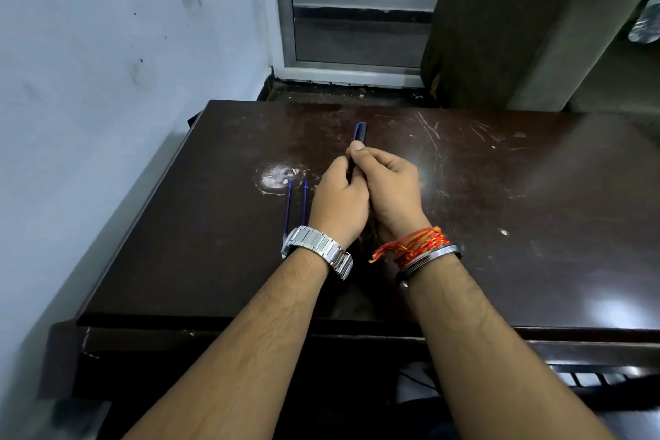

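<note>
Dark plastic with a blue edge, the pen [360, 134] is held above the middle of the scratched wooden table [500, 225], its far end poking out beyond our fingers. Our right hand [391, 186] clamps the barrel between thumb and curled fingers. Our left hand [339, 202] curls round the near end. We judge this to be a twist-apart step: steady the right grip, turn with the left, pull straight. Two blue refills [287, 205] lie just left of the left hand. We can read no brand on the pen or the steel watch [318, 248].
</note>
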`<state>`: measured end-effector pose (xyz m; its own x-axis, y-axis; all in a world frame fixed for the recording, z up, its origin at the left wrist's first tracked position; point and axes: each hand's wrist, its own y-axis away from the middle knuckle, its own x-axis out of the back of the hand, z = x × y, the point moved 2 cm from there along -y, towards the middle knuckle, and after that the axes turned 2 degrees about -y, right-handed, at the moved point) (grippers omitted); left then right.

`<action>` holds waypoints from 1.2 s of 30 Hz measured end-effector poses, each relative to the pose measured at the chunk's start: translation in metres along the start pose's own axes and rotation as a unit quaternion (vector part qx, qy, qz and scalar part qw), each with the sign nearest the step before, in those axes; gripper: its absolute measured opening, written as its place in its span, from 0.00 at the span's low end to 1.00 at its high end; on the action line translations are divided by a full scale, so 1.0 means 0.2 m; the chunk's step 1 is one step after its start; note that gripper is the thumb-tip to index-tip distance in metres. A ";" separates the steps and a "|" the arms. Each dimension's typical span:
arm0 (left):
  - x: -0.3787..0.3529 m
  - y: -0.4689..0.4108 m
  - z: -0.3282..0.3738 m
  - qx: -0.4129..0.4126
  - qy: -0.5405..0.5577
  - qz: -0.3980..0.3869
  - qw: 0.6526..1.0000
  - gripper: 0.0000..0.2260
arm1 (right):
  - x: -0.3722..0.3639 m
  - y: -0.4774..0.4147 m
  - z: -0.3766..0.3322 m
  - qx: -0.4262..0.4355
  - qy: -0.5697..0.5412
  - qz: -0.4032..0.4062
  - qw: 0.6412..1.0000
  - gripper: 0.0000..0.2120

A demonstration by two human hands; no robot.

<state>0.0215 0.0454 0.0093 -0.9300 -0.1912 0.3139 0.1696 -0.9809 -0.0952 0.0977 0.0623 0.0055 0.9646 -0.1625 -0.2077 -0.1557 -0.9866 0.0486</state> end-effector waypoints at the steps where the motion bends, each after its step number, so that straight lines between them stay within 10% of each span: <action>1: 0.00 0.00 0.00 -0.007 -0.002 0.005 1.000 0.09 | 0.00 0.00 -0.01 0.003 0.003 0.000 1.000 0.10; 17: -0.01 0.04 -0.02 0.082 -0.035 -0.004 0.996 0.11 | 0.09 -0.02 -0.12 0.075 0.006 0.115 0.990 0.09; 24: 0.02 0.02 -0.04 0.097 -0.047 0.040 0.993 0.12 | 0.21 -0.02 -0.07 -0.009 0.468 0.068 0.881 0.13; 36: 0.01 0.04 -0.07 0.078 -0.101 0.018 0.992 0.09 | 0.21 0.00 -0.07 0.001 0.546 0.101 0.832 0.16</action>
<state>0.0153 0.0382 -0.0042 -0.8411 -0.2133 0.4971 0.2635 -0.9641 0.0320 0.1419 0.0548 0.0110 0.5374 -0.2158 0.8152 -0.3377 -0.9409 -0.0264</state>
